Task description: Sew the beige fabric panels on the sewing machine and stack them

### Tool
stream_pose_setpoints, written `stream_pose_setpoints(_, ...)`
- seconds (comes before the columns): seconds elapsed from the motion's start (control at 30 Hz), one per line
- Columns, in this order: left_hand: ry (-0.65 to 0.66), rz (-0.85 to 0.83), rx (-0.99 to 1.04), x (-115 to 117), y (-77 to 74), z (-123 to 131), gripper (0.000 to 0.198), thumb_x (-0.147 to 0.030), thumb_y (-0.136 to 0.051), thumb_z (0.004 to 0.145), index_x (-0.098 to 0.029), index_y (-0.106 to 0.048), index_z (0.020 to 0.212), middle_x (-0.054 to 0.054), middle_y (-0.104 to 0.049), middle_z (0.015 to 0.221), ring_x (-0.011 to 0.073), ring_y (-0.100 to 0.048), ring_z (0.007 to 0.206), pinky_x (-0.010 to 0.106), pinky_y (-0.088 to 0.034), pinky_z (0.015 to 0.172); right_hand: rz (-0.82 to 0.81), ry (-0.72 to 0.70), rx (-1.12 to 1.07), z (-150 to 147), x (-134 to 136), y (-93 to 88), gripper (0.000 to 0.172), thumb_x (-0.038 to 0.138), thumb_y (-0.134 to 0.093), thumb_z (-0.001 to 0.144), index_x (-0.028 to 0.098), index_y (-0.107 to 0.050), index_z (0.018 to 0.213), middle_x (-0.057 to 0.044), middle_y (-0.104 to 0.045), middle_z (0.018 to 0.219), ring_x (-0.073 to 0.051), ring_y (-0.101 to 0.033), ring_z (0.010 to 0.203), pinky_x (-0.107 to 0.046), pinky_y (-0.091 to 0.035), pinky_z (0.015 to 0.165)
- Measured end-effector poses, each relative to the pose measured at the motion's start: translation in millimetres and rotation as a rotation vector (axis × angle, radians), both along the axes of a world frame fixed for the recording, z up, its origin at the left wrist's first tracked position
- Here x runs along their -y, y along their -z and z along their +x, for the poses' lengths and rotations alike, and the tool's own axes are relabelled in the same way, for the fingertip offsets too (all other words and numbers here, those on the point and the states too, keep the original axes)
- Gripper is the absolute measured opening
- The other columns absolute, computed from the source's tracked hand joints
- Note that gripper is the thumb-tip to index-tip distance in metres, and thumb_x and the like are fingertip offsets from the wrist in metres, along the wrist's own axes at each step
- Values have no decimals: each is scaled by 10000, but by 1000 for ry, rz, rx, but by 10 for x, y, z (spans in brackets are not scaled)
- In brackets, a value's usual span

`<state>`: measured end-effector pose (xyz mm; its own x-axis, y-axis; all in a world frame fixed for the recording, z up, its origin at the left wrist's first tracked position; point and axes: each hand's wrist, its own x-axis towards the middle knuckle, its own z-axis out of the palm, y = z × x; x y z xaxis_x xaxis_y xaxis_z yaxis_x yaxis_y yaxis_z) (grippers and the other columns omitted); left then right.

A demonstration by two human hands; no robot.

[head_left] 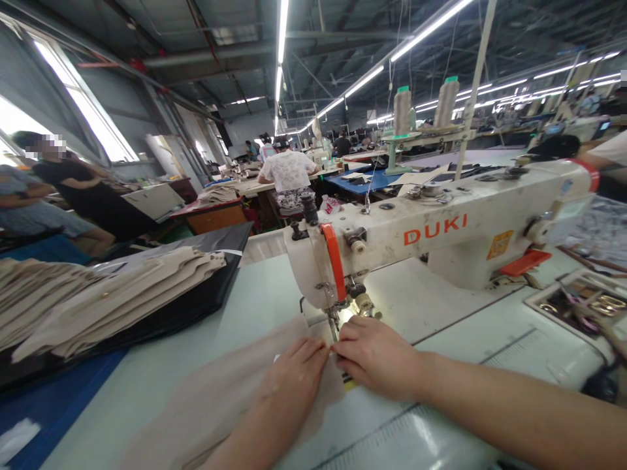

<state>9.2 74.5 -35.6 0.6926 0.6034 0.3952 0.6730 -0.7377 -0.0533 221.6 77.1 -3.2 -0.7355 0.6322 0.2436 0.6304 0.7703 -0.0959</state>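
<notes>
A beige fabric piece (215,398) lies on the pale sewing table (255,294), running up under the needle of a white sewing machine (441,235). My left hand (294,378) rests on the cloth with fingers stretched flat, fingertips just before the presser foot (334,326). My right hand (377,356) lies beside it, fingers together and pressed down on the cloth's edge right at the foot. The fingertips of both hands nearly touch.
A stack of beige cut pieces (98,294) lies on a dark tray at the left. A tray of small parts (578,303) sits at the right. Thread cones (402,111) stand behind the machine. Other people work at tables beyond.
</notes>
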Motion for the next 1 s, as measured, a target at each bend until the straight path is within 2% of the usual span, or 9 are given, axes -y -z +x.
stream_pose_setpoints(0.17,10,61,-17,101,-36,-8,365,-79,-408,931,-149,-716,1113,116,-747,1117,223,-699,1042,361,-589,928,1,18,13,-10,25,-13,164,223,-561,964,145,-705,955,-69,-684,922,-218,-591,910,-336,-451,866)
stream_pose_setpoints(0.33,-117,-3,30,170,12,-51,374,-182,-431,957,-166,-672,1243,107,-714,1238,240,-678,1126,422,-598,927,11,19,0,0,9,4,162,240,-565,969,152,-701,979,-76,-680,935,-224,-589,931,-347,-453,886)
stream_pose_setpoints(0.47,-129,-57,52,160,33,-40,389,-193,-437,956,-196,-660,1274,95,-696,1280,217,-658,1171,409,-561,990,29,16,-4,-4,-24,21,178,242,-553,974,148,-702,949,-86,-685,937,-229,-589,948,-355,-453,905)
stream_pose_setpoints(0.6,-174,-60,24,88,-7,59,375,-196,-444,954,-173,-665,1256,111,-697,1274,225,-666,1164,404,-560,984,48,37,-1,-1,-63,11,217,215,-504,995,130,-698,950,-99,-689,953,-229,-594,954,-361,-450,923)
stream_pose_setpoints(0.77,-172,-110,33,79,-41,143,367,-194,-444,959,-146,-665,1248,141,-678,1298,259,-651,1195,446,-552,994,58,55,8,21,-80,-18,219,175,-494,991,118,-700,942,-106,-691,947,-229,-603,946,-353,-454,913)
stream_pose_setpoints(1.0,-147,-81,58,222,27,121,388,-213,-439,960,-170,-651,1283,135,-674,1306,256,-656,1187,445,-555,991,65,33,-3,46,-56,-21,212,180,-509,983,132,-706,925,-92,-695,916,-219,-602,920,-335,-455,885)
